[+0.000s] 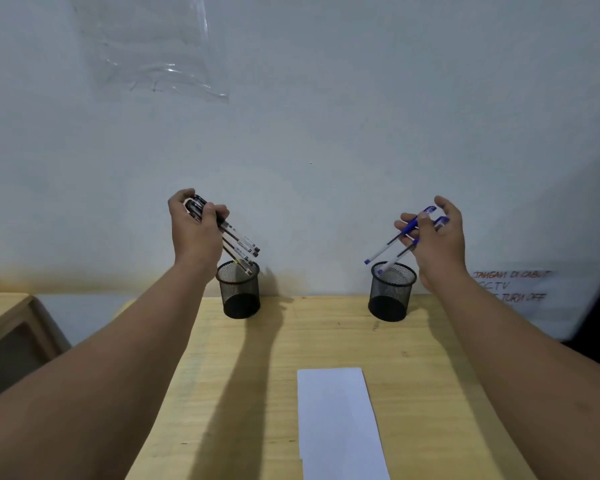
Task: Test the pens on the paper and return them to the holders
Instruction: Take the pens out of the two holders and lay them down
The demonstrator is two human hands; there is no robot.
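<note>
Her left hand point(193, 230) grips a bundle of black capped pens point(238, 244) over the left black mesh holder point(239, 289), tips angled down to drop in. Her right hand point(433, 237) pinches two blue pens point(400, 242) above the right mesh holder point(392, 292); the white paper strip point(340, 424) lies unmarked on the pale wooden table point(243, 393)

Our left hand point(193, 230) and right hand point(437, 237) are bare, both forearms uncovered, no sleeves or rings showing.

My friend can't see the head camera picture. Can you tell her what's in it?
Two bare hands hold pens over two black mesh cups on a wooden table: the left hand grips black pens above the left cup, the right hand blue pens above the right cup. A white paper lies nearer.
</note>
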